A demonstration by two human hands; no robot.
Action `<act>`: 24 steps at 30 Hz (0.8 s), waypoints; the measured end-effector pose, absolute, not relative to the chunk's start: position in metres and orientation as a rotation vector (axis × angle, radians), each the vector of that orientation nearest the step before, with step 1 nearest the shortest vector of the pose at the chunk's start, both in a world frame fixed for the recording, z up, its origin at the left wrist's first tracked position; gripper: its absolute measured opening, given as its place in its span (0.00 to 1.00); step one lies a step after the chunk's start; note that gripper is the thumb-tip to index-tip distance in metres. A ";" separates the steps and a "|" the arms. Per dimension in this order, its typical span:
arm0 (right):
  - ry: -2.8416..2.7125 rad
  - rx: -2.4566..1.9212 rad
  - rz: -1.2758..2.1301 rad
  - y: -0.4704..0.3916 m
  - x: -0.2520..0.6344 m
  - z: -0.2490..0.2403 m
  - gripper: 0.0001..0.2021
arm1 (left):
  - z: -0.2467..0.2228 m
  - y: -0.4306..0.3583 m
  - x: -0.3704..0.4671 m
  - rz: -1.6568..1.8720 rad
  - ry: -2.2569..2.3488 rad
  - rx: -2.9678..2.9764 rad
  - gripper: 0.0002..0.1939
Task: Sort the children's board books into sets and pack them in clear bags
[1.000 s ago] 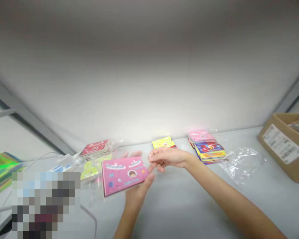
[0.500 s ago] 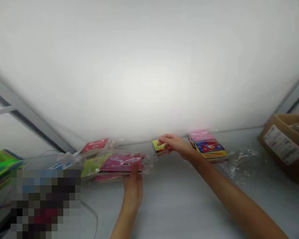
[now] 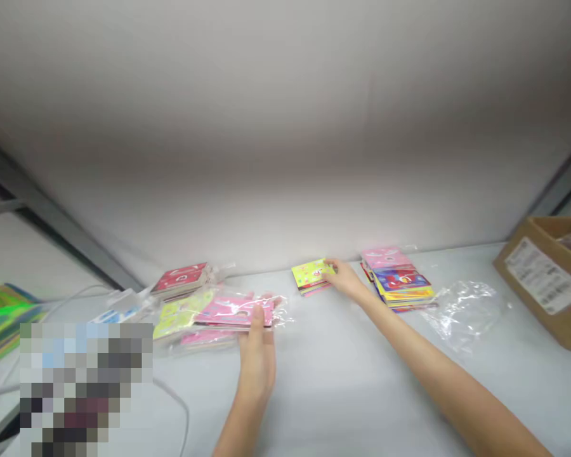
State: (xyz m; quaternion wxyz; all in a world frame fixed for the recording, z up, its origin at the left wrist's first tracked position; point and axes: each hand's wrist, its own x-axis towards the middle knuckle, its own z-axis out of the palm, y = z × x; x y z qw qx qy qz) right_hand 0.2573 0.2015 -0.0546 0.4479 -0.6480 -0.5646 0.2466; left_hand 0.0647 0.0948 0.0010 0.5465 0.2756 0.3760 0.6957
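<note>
Left hand (image 3: pixel 257 346): thumb on top, fingers wrapped behind and under, clamped on a flat pink printed booklet pack in clear plastic film (image 3: pixel 228 311). Right hand (image 3: pixel 345 278): fingers bent at the right end of a small rectangular stack of glossy yellow-green-topped cards with a pink lower edge (image 3: pixel 309 274); contact looks likely, can't tell if they're gripping. That stack = landmark.

Pink pack sits left of landmark and nearer the wearer. Handling, my judgement: film is probably slick, so flat thumb, even pressure. Right hand should take the full stack thickness, thumb opposite fingers, or lower cards may fan out.

Outward: yellow-green packet in clear film (image 3: pixel 181 315) left of landmark, beyond the pink pack; red-topped stack (image 3: pixel 181 278) also left. Mixed pink, blue and yellow card stack (image 3: pixel 402 279) right of landmark; crumpled clear plastic bag (image 3: pixel 469 314) further right, brown cardboard box (image 3: pixel 568 333) furthest.

Labels: white printed sticker (image 3: pixel 546 275) on box, lines and dark blocks, unreadable. Card faces show cartoon art, lettering too blurred. No brand legible.
</note>
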 end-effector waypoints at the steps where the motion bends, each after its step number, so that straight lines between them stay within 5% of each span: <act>1: -1.388 -1.613 0.607 0.202 0.258 -0.056 0.15 | 0.001 0.095 0.065 1.645 0.893 0.643 0.26; 15: -1.110 -1.407 0.867 0.202 0.268 -0.050 0.07 | 0.003 0.095 0.066 1.624 0.921 0.607 0.23; 24: -1.008 -1.052 1.245 0.182 0.273 0.007 0.10 | 0.006 0.095 0.068 1.621 0.869 0.575 0.24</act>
